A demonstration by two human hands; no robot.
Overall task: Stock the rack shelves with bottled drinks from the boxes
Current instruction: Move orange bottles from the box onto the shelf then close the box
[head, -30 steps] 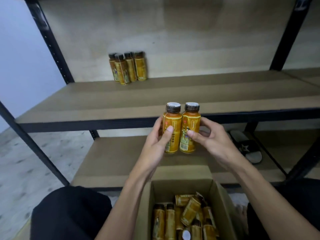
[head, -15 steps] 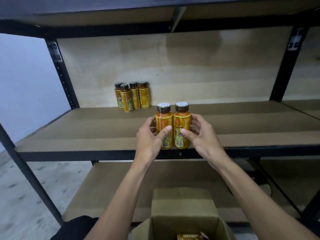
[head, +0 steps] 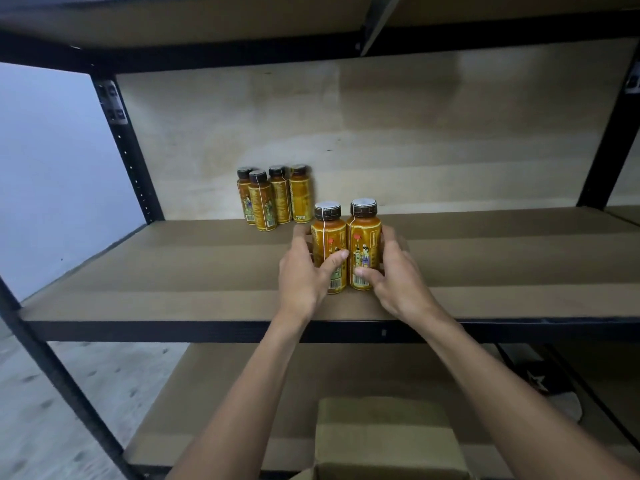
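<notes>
Head view: left bottle (head: 329,249), right bottle (head: 365,242) upright, touching, seemingly resting on shelf (head: 166,275).
Left hand (head: 300,273): grips left bottle.
Right hand (head: 398,277): grips right bottle.

Black metal rack (head: 129,157) with brown board shelves (head: 173,271), backed by beige wall (head: 415,126). Underside of upper shelf (head: 173,19) in shadow across the top. Pale bluish wall (head: 52,174) at left. Grey mottled floor (head: 69,393) lower left. Dim, soft light.
</notes>
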